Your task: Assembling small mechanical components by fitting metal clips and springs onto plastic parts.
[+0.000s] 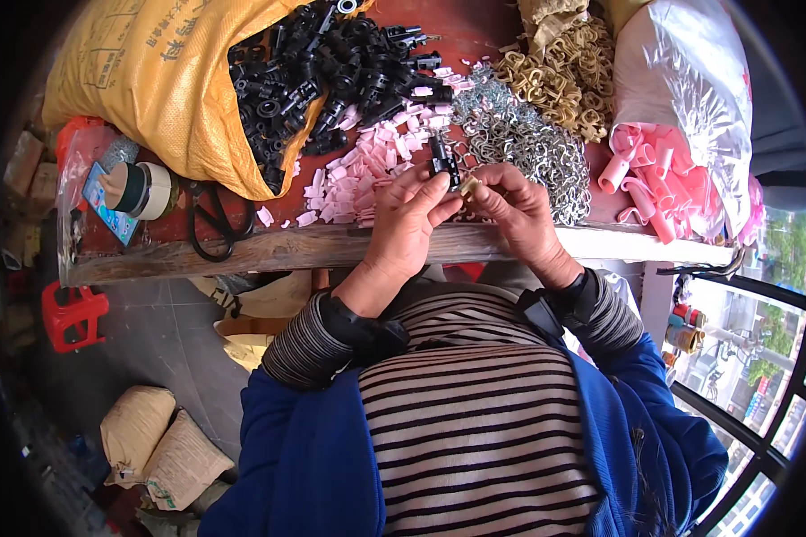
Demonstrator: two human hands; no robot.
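Observation:
Between my two hands, just above the table's near edge, is a black plastic part (442, 161) with a narrow tubular end. My left hand (406, 213) is closed on it, thumb laid along its side. The fingers of my right hand (517, 208) pinch a small tan piece (469, 184) against or close beside the black part; whether the two touch, I cannot tell. Behind my left hand lies a heap of flat pink plastic pieces (349, 183). A pile of small silvery metal hooks (546, 152) spreads behind my right hand.
A yellow woven sack (170, 80) spills black plastic parts (358, 72) at the back left. Tan curved pieces (560, 76) are heaped at the back right, near a white sack (690, 72) of pink tubes (663, 174). Scissors (219, 228) and a round tub (152, 191) sit on the left.

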